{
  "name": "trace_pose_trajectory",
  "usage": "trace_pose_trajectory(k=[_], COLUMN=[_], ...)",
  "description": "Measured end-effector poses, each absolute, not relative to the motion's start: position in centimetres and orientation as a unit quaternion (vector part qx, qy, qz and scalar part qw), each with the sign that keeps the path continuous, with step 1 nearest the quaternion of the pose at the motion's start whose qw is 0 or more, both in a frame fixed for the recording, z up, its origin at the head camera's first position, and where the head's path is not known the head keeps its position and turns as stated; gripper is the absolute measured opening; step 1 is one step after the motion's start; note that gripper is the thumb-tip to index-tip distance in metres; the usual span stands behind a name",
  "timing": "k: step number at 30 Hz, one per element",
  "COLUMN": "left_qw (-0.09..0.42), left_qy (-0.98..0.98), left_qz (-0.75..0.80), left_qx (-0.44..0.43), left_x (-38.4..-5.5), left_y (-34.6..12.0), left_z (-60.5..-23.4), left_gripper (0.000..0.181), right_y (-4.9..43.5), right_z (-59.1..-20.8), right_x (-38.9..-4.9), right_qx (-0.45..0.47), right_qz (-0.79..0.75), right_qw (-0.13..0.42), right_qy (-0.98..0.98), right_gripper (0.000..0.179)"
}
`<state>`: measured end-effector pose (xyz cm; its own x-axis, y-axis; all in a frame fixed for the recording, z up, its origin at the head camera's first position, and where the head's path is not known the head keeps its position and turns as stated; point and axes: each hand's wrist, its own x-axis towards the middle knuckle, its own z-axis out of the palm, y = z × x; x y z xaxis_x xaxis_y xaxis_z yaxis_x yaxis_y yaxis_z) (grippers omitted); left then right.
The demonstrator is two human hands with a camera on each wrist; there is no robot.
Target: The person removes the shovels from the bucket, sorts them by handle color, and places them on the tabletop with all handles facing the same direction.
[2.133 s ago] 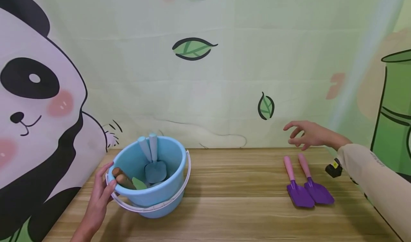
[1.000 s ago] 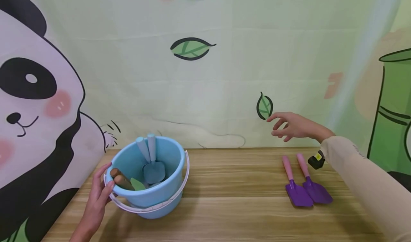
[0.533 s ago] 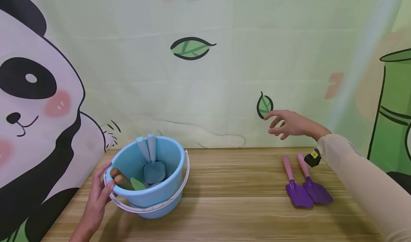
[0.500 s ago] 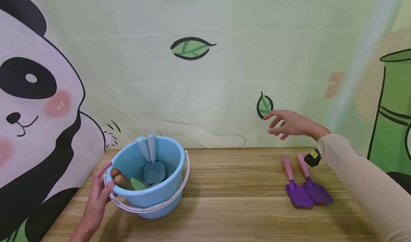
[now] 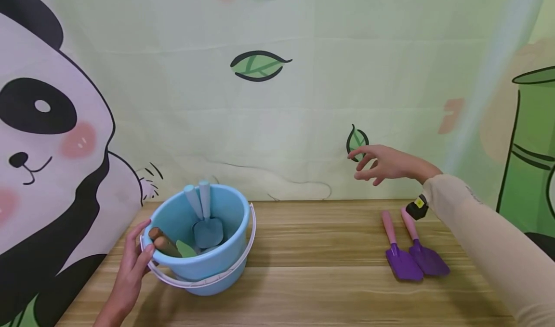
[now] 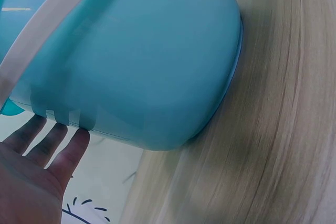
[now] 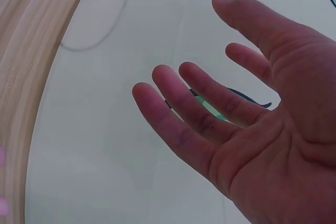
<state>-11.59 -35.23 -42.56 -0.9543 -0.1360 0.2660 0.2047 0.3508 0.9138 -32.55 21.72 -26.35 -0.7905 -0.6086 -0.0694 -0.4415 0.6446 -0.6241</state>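
Note:
A light blue bucket (image 5: 204, 267) with a white handle stands at the left of the table. My left hand (image 5: 130, 269) touches its left side, thumb and index fingertips at the rim. In the left wrist view the other fingertips rest nearly straight on the outer wall; the thumb is hidden there. Inside the bucket are a blue shovel (image 5: 208, 233), another blue handle and brown handles (image 5: 166, 246) beside a green leaf-shaped piece (image 5: 185, 249). My right hand (image 5: 390, 163) hovers with nothing in it, fingers loosely bent and spread, above and left of two purple shovels (image 5: 404, 264).
The two shovels lie side by side on the wooden table (image 5: 316, 279), pink handles pointing away from me. A green printed cloth (image 5: 303, 91) with a panda and leaves hangs behind the table's far edge. A small black device (image 5: 417, 208) sits at my right wrist.
My right hand has moved left and slightly up, away from the pink handles, still holding nothing. The left hand, bucket and purple shovels have stayed in place apart from a slight view shift.

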Motion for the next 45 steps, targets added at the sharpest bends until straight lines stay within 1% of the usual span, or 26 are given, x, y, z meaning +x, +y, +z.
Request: trace_pose_trajectory(k=[11, 17, 25, 36, 45], left_qw=[0.154, 0.154, 0.15, 0.158, 0.153], left_qy=[-0.807, -0.804, -0.809, -0.807, -0.799], left_qz=[-0.569, -0.574, -0.568, -0.569, -0.581], left_qx=[-0.026, -0.028, -0.024, -0.026, -0.029], left_x=[-11.6, -11.6, -11.5, -11.5, -11.6], left_y=[-35.1, -35.0, -35.1, -35.0, -34.9], left_z=[-42.6, -42.5, -42.5, -42.3, -42.4], left_gripper=[0.057, 0.057, 0.057, 0.057, 0.058], right_y=[19.5, 18.3, 16.3, 12.7, 9.4], right_z=[-25.5, -25.4, -25.3, -24.9, -24.7], right_x=[-32.5, -32.7, -33.0, -33.3, -33.3], right_qx=[-0.308, -0.321, -0.326, -0.332, -0.335], right_qz=[-0.293, -0.292, -0.305, -0.329, -0.368], right_qw=[0.147, 0.142, 0.142, 0.118, 0.1], right_qy=[0.893, 0.89, 0.884, 0.876, 0.862], right_gripper=[0.061, 0.062, 0.06, 0.057, 0.053])
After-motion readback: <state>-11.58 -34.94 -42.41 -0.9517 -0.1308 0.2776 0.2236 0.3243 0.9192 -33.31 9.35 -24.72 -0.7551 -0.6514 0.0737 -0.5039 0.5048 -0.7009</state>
